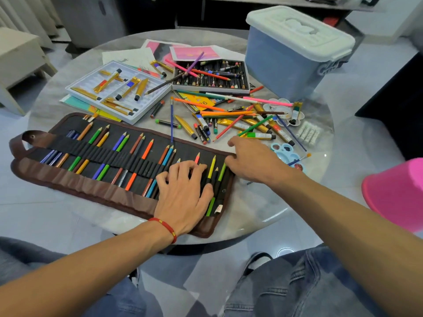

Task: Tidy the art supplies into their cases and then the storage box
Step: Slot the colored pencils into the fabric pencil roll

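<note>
A brown roll-up pencil case (68,184) lies unrolled across the near side of the round table, with coloured pencils (146,152) slotted in its black elastic loops. My left hand (183,193) presses flat on the case's right part, fingers spread over the pencils. My right hand (249,161) is at the case's far right corner, fingers curled and pinching its edge by a green pencil (221,172). Loose pencils (229,113) and gold paint tubes (258,128) lie scattered beyond. The lidded blue storage box (281,65) stands at the far right.
A white paint tray (91,81) with several tubes sits far left, and an oil pastel box (246,75) sits behind the scatter. Papers (128,56) lie at the back. Blue (283,152) and white (272,107) palettes lie right. A pink object (398,193) stands off the table's right edge.
</note>
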### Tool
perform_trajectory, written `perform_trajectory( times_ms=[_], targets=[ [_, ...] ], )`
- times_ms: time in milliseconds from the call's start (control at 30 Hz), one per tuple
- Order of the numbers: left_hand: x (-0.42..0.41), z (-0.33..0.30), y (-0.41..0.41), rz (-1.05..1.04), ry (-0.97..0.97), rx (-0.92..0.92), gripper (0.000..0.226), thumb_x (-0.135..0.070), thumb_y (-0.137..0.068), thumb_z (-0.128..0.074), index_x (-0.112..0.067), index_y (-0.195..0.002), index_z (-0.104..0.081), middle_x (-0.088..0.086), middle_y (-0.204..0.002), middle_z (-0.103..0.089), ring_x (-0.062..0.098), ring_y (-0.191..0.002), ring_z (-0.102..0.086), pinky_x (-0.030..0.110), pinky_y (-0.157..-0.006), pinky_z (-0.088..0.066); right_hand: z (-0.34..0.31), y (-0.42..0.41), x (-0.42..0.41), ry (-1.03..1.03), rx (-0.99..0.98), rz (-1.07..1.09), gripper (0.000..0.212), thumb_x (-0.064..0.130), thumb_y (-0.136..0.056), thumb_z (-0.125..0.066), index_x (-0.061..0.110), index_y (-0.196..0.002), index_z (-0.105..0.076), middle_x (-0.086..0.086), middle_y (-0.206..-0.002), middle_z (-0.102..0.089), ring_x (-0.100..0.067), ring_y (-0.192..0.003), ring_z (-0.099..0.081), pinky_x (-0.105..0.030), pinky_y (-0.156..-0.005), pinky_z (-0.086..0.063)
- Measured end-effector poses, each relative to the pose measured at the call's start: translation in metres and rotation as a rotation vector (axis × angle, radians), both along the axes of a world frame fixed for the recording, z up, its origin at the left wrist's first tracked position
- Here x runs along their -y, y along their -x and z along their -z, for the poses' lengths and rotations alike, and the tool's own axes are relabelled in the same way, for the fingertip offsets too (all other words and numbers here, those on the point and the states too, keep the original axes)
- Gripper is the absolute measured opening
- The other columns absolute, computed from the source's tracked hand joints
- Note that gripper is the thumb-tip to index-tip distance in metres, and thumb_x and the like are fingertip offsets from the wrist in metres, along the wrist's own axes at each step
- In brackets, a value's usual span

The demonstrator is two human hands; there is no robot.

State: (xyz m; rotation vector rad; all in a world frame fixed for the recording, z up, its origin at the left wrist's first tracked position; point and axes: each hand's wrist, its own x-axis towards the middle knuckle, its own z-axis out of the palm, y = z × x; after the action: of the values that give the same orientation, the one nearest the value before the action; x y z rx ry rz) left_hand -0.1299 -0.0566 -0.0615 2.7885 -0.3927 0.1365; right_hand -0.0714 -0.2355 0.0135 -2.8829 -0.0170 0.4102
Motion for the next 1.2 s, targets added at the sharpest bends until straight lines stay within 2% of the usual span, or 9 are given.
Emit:
perform_trajectory(
  times_ms=[133, 233, 433, 567, 667, 767, 900, 1033, 1200],
  targets=[
    [0.000, -0.004, -0.002, 0.021, -0.004, -0.005, 0.046, -0.048, -0.091, -0.036, -0.031, -0.132, -0.047, -0.007, -0.128, -0.046, 0.016, -0.122, -0.038, 0.041, -0.095, -0.029, -0.009, -0.034, 0.049, 0.086, 0.118, 0.126, 0.022, 0.016, -0.092, -0.055, 0.022, -0.113, -0.061, -0.008, -0.116, -0.064, -0.034, -0.106, -0.059, -0.039, -0.081, -0.051],
    [-0.001, -0.009, -0.009, 0.021, 0.025, 0.046, 0.038, -0.043, -0.090, -0.041, -0.032, -0.124, -0.051, -0.009, -0.121, -0.049, 0.016, -0.119, -0.040, 0.041, -0.093, -0.029, -0.003, -0.044, 0.080, 0.045, 0.149, 0.081, 0.014, 0.019, -0.090, -0.062, 0.032, -0.093, -0.063, -0.001, -0.103, -0.068, -0.025, -0.096, -0.062, -0.038, -0.079, -0.053],
    [-0.001, -0.015, -0.033, -0.022, 0.074, 0.083, 0.034, -0.032, -0.083, -0.050, -0.029, -0.116, -0.057, -0.009, -0.116, -0.053, 0.016, -0.117, -0.041, 0.038, -0.092, -0.027, 0.020, -0.053, 0.061, 0.061, 0.327, -0.189, 0.036, 0.013, -0.093, -0.063, 0.025, -0.127, -0.063, -0.005, -0.124, -0.056, -0.026, -0.115, -0.053, -0.046, -0.085, -0.053],
    [-0.008, -0.016, -0.035, -0.036, 0.118, 0.064, 0.033, -0.032, -0.082, -0.049, -0.029, -0.114, -0.058, -0.009, -0.116, -0.053, 0.017, -0.119, -0.040, 0.035, -0.093, -0.024, 0.028, -0.059, 0.047, 0.187, 0.439, -0.292, 0.024, 0.011, -0.091, -0.067, 0.018, -0.113, -0.070, -0.006, -0.118, -0.057, -0.028, -0.114, -0.051, -0.044, -0.076, -0.052],
    [-0.017, -0.014, -0.031, -0.018, 0.136, 0.042, 0.032, -0.031, -0.083, -0.046, -0.030, -0.113, -0.058, -0.010, -0.117, -0.053, 0.015, -0.122, -0.038, 0.034, -0.098, -0.023, 0.026, -0.062, 0.043, 0.278, 0.585, -0.394, 0.015, 0.011, -0.087, -0.073, 0.019, -0.100, -0.070, -0.004, -0.103, -0.066, -0.029, -0.108, -0.055, -0.044, -0.089, -0.042],
    [-0.022, -0.008, -0.028, 0.024, 0.142, 0.026, 0.037, -0.017, -0.079, -0.042, -0.027, -0.110, -0.059, -0.009, -0.116, -0.054, 0.016, -0.120, -0.041, 0.032, -0.095, -0.022, 0.009, -0.058, 0.029, 0.225, 0.723, -0.538, 0.028, 0.003, -0.084, -0.071, 0.024, -0.103, -0.068, 0.000, -0.088, -0.066, -0.028, -0.099, -0.062, -0.047, -0.097, -0.037],
    [-0.023, -0.002, -0.025, 0.027, 0.131, 0.029, 0.043, -0.008, -0.075, -0.040, -0.025, -0.110, -0.057, -0.008, -0.116, -0.055, 0.018, -0.119, -0.044, 0.033, -0.095, -0.025, -0.001, -0.033, 0.002, 0.022, 0.353, -0.802, 0.025, 0.017, -0.097, -0.062, 0.028, -0.117, -0.073, 0.000, -0.102, -0.062, -0.025, -0.094, -0.062, -0.042, -0.081, -0.046],
    [-0.022, -0.001, -0.023, 0.028, 0.125, 0.038, 0.044, -0.010, -0.076, -0.037, -0.025, -0.113, -0.055, -0.008, -0.117, -0.054, 0.017, -0.120, -0.044, 0.036, -0.099, -0.028, 0.010, -0.024, -0.008, 0.077, 0.178, -0.829, 0.046, 0.004, -0.097, -0.053, 0.032, -0.132, -0.064, 0.004, -0.117, -0.052, -0.021, -0.099, -0.056, -0.034, -0.079, -0.039],
    [-0.021, 0.000, -0.023, 0.017, 0.120, 0.033, 0.043, -0.015, -0.077, -0.031, -0.023, -0.112, -0.054, -0.006, -0.117, -0.054, 0.018, -0.120, -0.043, 0.040, -0.102, -0.031, 0.010, -0.029, -0.012, -0.053, 0.062, -0.745, 0.029, 0.006, -0.093, -0.060, 0.027, -0.112, -0.057, 0.006, -0.105, -0.065, -0.019, -0.099, -0.060, -0.042, -0.080, -0.053]
  ],
)
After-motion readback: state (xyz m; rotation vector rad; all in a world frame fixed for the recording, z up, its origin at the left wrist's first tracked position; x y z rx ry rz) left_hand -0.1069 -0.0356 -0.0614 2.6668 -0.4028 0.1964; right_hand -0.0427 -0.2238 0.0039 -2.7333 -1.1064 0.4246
